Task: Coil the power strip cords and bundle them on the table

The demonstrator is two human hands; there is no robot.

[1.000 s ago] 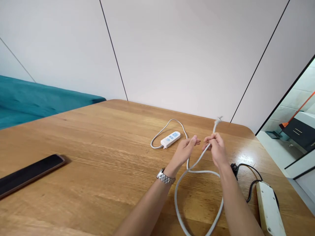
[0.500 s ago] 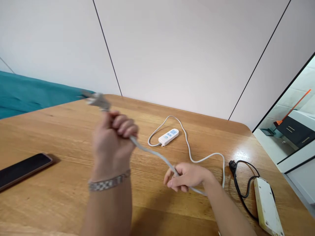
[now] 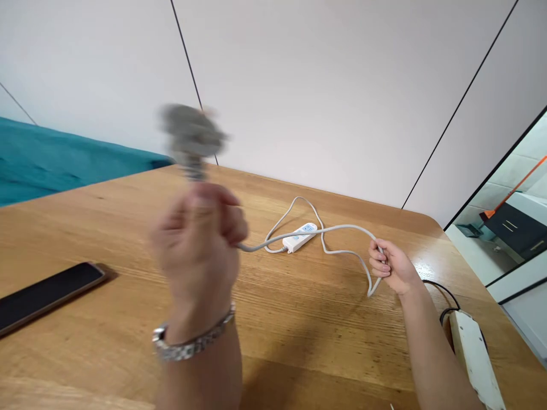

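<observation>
the smooth gray cord [image 3: 346, 227] bows in a loose arc above the streaky-grained wooden counter [image 3: 299, 336]. at its end the gray plug [image 3: 194, 134], rounded and blurred, stands up before the white wall [image 3: 325, 85]. the left hand [image 3: 199, 245] has its fingers curled tight around the cord just below the plug; a linked metal band [image 3: 188, 346] circles that wrist. toward the right edge, the right hand [image 3: 395, 266] grips the cord farther along with bent fingers. the slim white power strip [image 3: 298, 243] lies nearer the far edge, partly hidden by the cord. a flat dark phone [image 3: 51, 293] lies toward the left edge; the right forearm partly covers an off-white block [image 3: 476, 353] near the right edge.
</observation>
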